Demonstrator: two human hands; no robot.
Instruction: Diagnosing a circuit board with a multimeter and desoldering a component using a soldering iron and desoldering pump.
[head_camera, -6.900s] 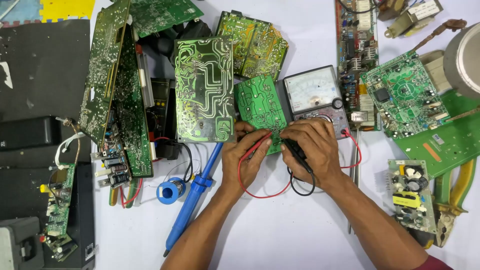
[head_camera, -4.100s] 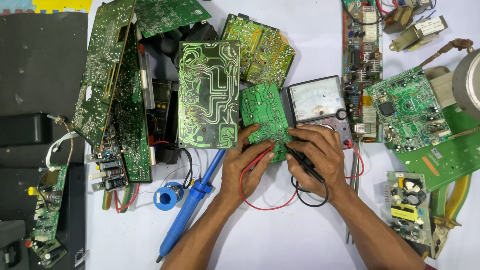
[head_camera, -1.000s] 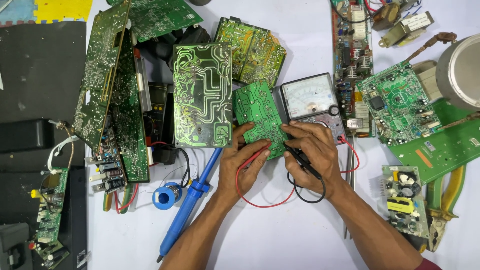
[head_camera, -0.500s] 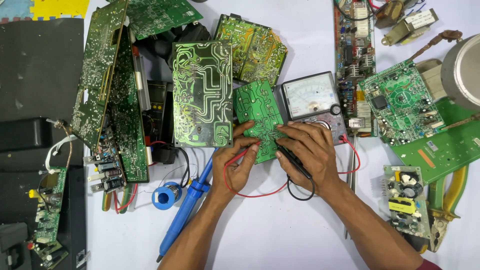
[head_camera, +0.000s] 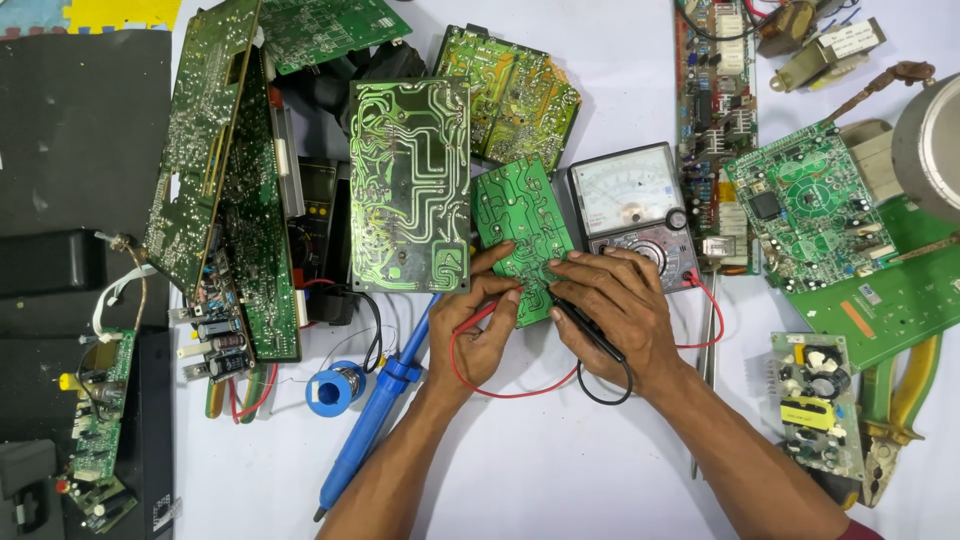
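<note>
A left hand (head_camera: 478, 325) pinching a red probe (head_camera: 487, 313) and a right hand (head_camera: 610, 310) gripping a black probe (head_camera: 590, 332) press both tips onto a small green circuit board (head_camera: 522, 225) lying beside an analog multimeter (head_camera: 632, 212) on the cluttered desk (head_camera: 560, 460).

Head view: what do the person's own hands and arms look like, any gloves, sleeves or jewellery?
Both are bare: no gloves, rings or watch show on the left hand or right hand. Forearms are uncovered; only a sliver of dark red sleeve shows at the right arm's lower edge.
</note>
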